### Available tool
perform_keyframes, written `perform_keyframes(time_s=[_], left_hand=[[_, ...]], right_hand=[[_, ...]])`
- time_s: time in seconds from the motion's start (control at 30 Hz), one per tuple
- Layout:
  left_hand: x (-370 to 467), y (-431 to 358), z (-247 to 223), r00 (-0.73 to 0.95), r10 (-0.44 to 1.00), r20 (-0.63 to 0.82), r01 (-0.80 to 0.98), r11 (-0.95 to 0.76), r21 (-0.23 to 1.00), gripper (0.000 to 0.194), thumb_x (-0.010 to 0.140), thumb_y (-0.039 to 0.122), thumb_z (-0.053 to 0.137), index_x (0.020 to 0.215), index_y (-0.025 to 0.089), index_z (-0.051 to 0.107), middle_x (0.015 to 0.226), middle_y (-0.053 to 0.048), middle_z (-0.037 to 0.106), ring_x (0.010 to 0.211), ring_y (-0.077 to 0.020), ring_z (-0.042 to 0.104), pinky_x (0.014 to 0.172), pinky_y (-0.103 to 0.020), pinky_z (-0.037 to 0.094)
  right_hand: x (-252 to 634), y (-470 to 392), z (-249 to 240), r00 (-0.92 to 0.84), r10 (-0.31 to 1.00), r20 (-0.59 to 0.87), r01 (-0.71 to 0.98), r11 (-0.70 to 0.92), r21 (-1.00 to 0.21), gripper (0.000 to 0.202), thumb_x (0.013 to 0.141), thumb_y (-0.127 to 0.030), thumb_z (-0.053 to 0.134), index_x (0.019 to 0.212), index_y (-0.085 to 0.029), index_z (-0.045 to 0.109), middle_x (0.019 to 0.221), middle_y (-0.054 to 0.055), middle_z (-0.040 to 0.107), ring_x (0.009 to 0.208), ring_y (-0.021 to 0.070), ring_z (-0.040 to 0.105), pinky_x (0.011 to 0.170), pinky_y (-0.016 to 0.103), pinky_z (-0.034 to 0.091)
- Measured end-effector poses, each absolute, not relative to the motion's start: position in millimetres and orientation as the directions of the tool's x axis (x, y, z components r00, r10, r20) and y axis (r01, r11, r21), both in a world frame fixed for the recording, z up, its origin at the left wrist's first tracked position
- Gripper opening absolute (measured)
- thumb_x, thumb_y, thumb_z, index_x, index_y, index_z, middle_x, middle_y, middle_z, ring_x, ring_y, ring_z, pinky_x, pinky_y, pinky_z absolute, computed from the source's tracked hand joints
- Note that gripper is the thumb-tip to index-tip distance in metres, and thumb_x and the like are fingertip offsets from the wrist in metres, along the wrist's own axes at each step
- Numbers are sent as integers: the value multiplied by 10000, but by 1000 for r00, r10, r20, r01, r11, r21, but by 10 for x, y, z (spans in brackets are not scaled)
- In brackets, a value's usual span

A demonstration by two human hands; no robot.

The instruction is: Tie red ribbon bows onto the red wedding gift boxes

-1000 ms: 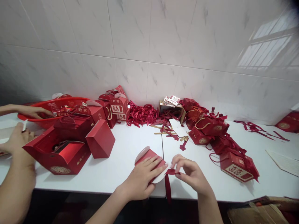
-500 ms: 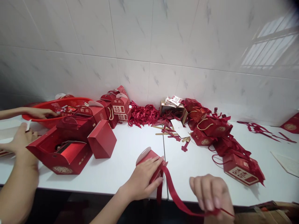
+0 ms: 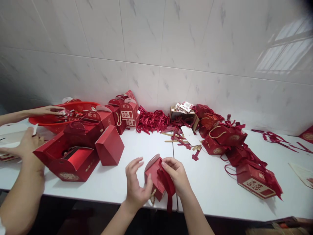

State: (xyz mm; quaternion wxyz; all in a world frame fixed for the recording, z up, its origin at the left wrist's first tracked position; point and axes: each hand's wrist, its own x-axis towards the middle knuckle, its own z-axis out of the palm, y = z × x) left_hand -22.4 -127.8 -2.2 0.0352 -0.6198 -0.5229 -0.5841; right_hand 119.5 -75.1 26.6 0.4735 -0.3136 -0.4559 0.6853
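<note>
A small red gift box (image 3: 152, 174) with a pale rounded flap and a twisted gold cord stands near the table's front edge. On its right side my right hand (image 3: 176, 171) pinches a dark red ribbon (image 3: 169, 186) at the top of the box, and the ribbon's loose end hangs down over the front. My left hand (image 3: 137, 186) is at the box's left side with fingers apart, the thumb close to the box. Whether that thumb touches the box I cannot tell.
At left a co-worker's hands are by a red basket (image 3: 36, 121) and a large open red box (image 3: 75, 169). A closed red box (image 3: 110, 147) stands beside it. Behind lies a ribbon heap (image 3: 153, 120); finished-looking boxes with bows (image 3: 256, 179) line the right. A white card (image 3: 190, 135) lies centre.
My right hand has come in from the lower right to the box with the ribbon. My left hand has let go of the box top and moved to its left side, fingers spread.
</note>
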Motion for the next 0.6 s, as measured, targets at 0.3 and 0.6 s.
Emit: perform_keyframes(time_s=[0.3,0.6], left_hand=[[-248,-1211,44,-370,849,376,352,-247,903,164,832,313,547,930,183,558,830,-40,644,784,-179,642,669,-283,546],[-148,-1387,0,-302,855,421,387,-294,874,146,839,274,545,959,191,553,852,-43,648,781,-172,646,644,-267,546]], right_hand=[[1131,-669,288,-358,934,-8,-196,-84,-977,335,674,-379,723,701,-205,439,602,-62,540,524,90,493,536,224,388],[1267,-696,354,-494,869,-25,-115,-94,-989,382,688,-390,721,684,-209,385,626,-62,524,542,88,472,548,216,359]])
